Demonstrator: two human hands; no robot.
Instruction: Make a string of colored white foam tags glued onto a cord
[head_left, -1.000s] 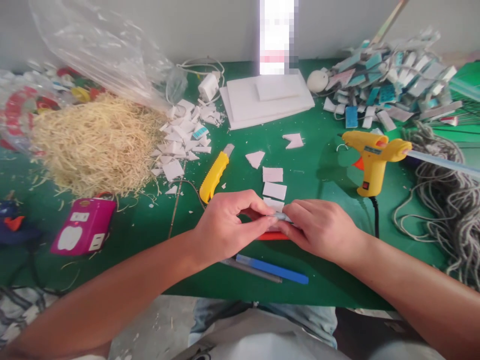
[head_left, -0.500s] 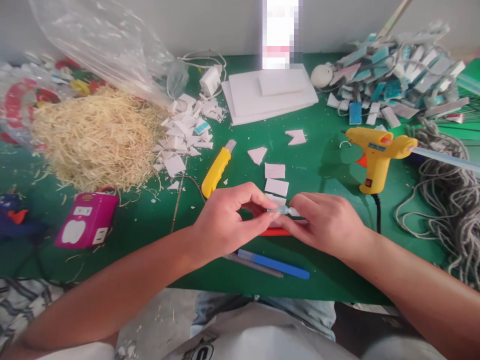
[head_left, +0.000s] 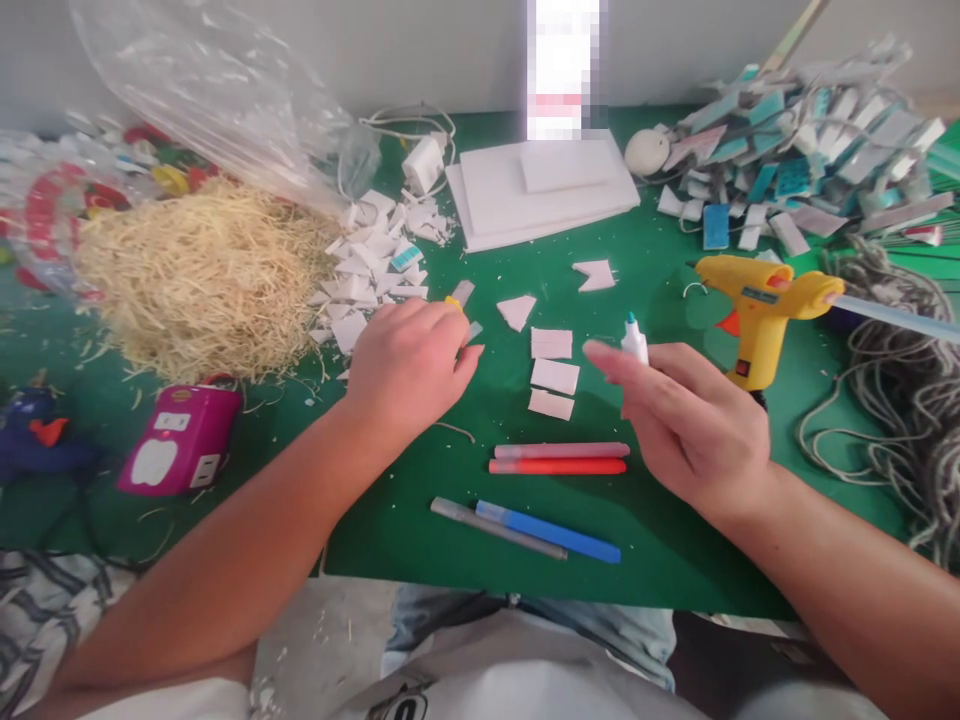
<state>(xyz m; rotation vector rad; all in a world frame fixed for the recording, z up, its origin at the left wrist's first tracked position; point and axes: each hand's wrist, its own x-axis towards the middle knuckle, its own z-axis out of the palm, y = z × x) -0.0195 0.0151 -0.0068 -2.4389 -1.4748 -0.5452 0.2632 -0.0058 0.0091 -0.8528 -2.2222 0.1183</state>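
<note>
The right hand (head_left: 697, 430) is gripping an uncapped, teal-tipped marker (head_left: 635, 345), which is pointing upward to the right of three white pieces (head_left: 555, 377) lying on the bench (head_left: 697, 560). The left hand (head_left: 409, 355) is partly covering a yellow cutter (head_left: 454, 303); whether its grip is closing on anything, I can't tell. The marker seems to be being readied; using it would be calling for turning the tip down.

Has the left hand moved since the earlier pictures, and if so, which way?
Yes: against the three small white rectangular pieces, the left hand has shifted left and farther forward, and now covers most of the yellow utility knife.
</note>
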